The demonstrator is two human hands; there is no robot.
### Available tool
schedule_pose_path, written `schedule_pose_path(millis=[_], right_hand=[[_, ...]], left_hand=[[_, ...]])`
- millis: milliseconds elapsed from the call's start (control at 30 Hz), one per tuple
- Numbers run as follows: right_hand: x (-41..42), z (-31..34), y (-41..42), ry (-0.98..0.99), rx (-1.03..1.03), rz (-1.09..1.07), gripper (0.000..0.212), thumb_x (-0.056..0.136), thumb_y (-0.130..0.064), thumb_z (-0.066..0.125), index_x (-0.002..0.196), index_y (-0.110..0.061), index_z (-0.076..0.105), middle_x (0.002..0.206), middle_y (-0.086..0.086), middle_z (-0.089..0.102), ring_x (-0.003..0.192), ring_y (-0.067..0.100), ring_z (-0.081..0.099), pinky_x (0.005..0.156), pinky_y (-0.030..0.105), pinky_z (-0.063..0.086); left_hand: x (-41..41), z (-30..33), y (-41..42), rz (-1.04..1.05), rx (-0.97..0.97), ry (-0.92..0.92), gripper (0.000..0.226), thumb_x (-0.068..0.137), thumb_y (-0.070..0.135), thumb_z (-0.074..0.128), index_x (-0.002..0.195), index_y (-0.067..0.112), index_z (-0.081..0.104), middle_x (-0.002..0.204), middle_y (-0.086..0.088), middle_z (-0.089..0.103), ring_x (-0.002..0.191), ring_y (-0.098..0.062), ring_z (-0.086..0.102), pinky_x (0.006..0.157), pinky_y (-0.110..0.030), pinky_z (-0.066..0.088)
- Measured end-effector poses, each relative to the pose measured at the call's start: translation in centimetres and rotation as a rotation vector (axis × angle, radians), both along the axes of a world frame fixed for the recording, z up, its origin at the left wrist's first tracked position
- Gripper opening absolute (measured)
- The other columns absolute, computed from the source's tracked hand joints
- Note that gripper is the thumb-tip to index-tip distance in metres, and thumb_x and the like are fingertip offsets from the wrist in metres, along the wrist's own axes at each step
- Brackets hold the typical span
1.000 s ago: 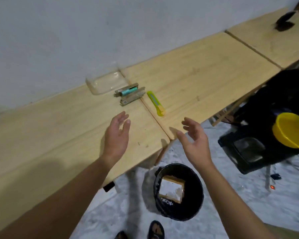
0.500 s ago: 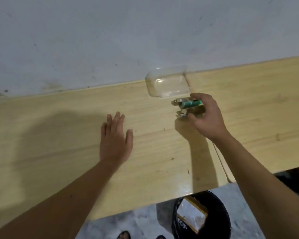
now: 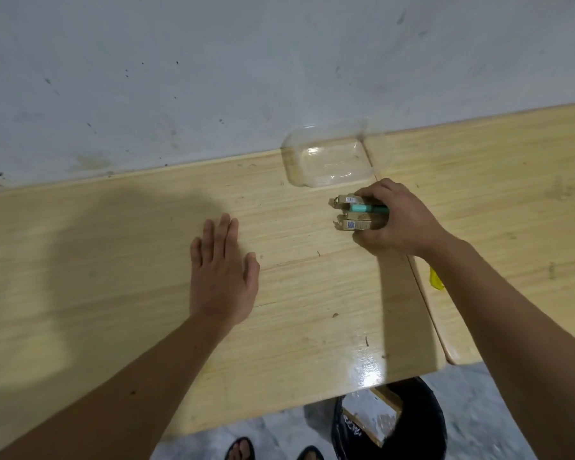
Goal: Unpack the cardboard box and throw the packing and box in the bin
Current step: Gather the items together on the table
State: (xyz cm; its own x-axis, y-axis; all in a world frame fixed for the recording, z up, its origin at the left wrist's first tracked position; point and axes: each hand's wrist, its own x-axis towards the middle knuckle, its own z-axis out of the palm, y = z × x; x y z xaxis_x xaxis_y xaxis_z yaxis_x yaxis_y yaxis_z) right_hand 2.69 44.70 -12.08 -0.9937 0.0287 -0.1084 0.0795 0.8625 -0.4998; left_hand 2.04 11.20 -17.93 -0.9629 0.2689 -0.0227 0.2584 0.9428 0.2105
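Two small brown cardboard packs point(image 3: 352, 224) with a teal pen-like item point(image 3: 367, 208) between them lie on the wooden table point(image 3: 146, 260). My right hand point(image 3: 395, 220) is closed around their right ends. My left hand point(image 3: 221, 273) rests flat on the table to the left, fingers apart, holding nothing. Below the table edge stands a black bin point(image 3: 422, 436) with the cardboard box point(image 3: 365, 423) inside it, partly hidden by my right forearm.
A clear plastic container point(image 3: 329, 161) sits against the wall just behind the packs. A yellow cutter point(image 3: 435, 280) peeks out beside my right forearm on the adjoining table point(image 3: 512, 194). My feet in sandals point(image 3: 243, 449) show on the grey floor.
My right hand went from hovering over the table edge to the packs and closed on them. My left hand came down flat on the table. The view swung left toward the wall.
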Motion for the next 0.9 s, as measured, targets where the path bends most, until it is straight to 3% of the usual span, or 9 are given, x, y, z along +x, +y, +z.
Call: schedule_pose_path(millis=[267,500,667,900], right_hand=[[-0.2,1.8,-2.6,0.044,-0.041,0.11,0.071,0.062,-0.041,0.085,0.126,-0.019,0.064,0.113,-0.01,0.057,0.106,0.012,0.054,0.091,0.034,0.052],[-5.1,6.7,-2.1,0.18,0.005,0.135,0.066,0.066,-0.026,0.086,0.127,-0.017,0.063,0.117,-0.002,0.059,0.104,0.014,0.055,0.088,0.028,0.047],[-10.3,6.7,-0.9,0.082,0.046,0.118,0.065,0.068,-0.022,0.087,0.129,-0.015,0.063,0.121,0.001,0.061,0.108,0.021,0.061,0.095,0.033,0.051],[-13.3,4.7,-1.1,-0.082,0.066,0.19,0.067,0.073,-0.024,0.09,0.133,-0.014,0.063,0.128,0.005,0.064,0.115,0.025,0.061,0.097,0.029,0.045]], left_hand=[[0.0,0.2,0.1,0.007,0.015,-0.008,0.07,0.101,0.047,0.025,0.161,0.013,0.014,0.171,-0.004,0.01,0.159,-0.027,0.002,0.127,-0.049,0.009],[0.1,0.2,0.1,-0.001,0.036,0.008,0.068,0.102,0.043,0.032,0.16,0.013,0.018,0.171,-0.004,0.013,0.159,-0.028,0.003,0.127,-0.05,0.01],[0.0,0.1,-0.1,-0.003,0.064,-0.006,0.068,0.103,0.044,0.032,0.161,0.013,0.017,0.171,-0.003,0.013,0.159,-0.026,0.001,0.127,-0.049,0.009],[0.0,0.1,-0.2,0.0,0.074,-0.022,0.069,0.103,0.047,0.028,0.162,0.015,0.014,0.172,-0.001,0.009,0.159,-0.024,-0.003,0.128,-0.048,0.007]])
